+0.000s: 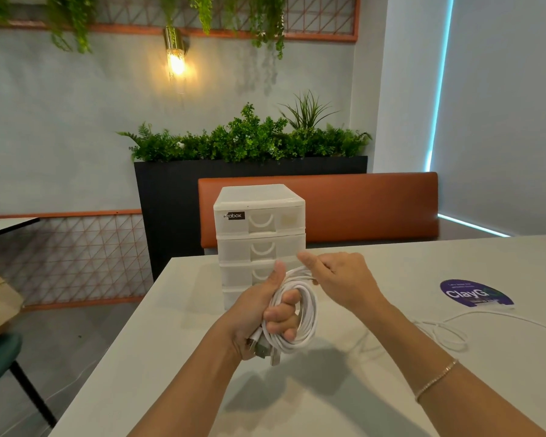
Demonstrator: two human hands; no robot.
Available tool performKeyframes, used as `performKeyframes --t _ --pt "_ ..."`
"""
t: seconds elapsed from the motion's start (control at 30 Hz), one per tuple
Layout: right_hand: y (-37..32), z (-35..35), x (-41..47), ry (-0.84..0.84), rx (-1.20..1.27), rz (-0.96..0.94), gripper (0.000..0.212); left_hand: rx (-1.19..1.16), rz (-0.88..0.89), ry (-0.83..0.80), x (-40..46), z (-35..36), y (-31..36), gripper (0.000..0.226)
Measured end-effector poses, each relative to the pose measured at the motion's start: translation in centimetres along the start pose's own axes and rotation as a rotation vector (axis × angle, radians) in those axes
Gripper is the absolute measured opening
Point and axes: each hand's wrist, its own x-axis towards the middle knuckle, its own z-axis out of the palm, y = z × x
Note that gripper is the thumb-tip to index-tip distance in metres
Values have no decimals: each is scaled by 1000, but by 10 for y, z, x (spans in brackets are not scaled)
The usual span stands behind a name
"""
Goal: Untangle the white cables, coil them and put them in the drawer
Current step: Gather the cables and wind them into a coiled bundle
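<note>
White coiled cable [300, 313] is gripped mid-frame by the left hand [259, 316]; its top is pinched by the right hand [341, 279].

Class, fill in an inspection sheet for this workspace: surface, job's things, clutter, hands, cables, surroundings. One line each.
Surface: white table, matt, shadows under the hands.
Job's things: coiled white cable held above the table; white drawer unit behind it, visible drawers closed.
Clutter: purple round sticker on the table's right side.
Hands: left hand has its grip curled through the coil; right hand pinches the cable at the coil's top.
Cables: a second loose white cable lies looped on the table at right.
Surroundings: orange bench back, planter with greenery, lit wall lamp.
</note>
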Motion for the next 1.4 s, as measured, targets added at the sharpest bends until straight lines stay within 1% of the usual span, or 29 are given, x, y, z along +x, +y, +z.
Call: performKeyframes --t 0.1,0.2,0.23,0.33,0.43,0.47,0.53,0.6,0.63,0.73,0.8,0.87,0.93,1.0,1.1,1.23,1.33,1.4 --pt "1 2 5 46 74 42 66 -142 -5 -18 3 1 0 67" --pt "-7 10 2 37 179 166 52 -255 59 -26 2 1 4 71" --pt "-9 14 -1 8 210 202 51 -283 88 -28 1 1 5 70" --pt "-16 27 -9 -80 277 239 60 -320 203 -10 0 1 7 66" --pt "-21 32 -20 -107 347 262 61 -355 314 13 0 -1 11 56" --pt "-21 33 -24 -108 335 245 59 -370 327 27 0 -1 11 54" --pt "-20 34 -35 -116 263 190 50 -386 320 85 1 -1 11 55" --pt "-20 32 -45 -149 168 166 43 -359 311 166 2 0 11 48" --pt "-20 31 -49 -179 96 163 42 -342 309 191 3 -1 10 45" --pt "-25 27 -61 -310 -244 102 44 -308 317 217 3 -3 11 43" --pt "-28 27 -70 -395 -414 14 39 -204 321 258 3 -1 10 44" --pt "-32 25 -75 -464 -537 -55 31 -16 315 332 5 4 6 45" --pt "-38 17 -74 -507 -622 -120 28 174 301 384 6 8 2 46" --pt "-44 5 -71 -514 -656 -172 28 349 287 397 7 12 -1 49" --pt "-53 -13 -66 -506 -604 -161 30 542 276 447 8 18 -4 48" --pt "-62 -32 -59 -502 -527 -138 29 929 238 544 15 17 -11 51" --pt "-63 -51 -48 -492 -489 -131 23 1111 252 500 15 17 -13 57" --pt "-63 -69 -38 -480 -441 -83 15 1170 223 435 12 18 -15 62"
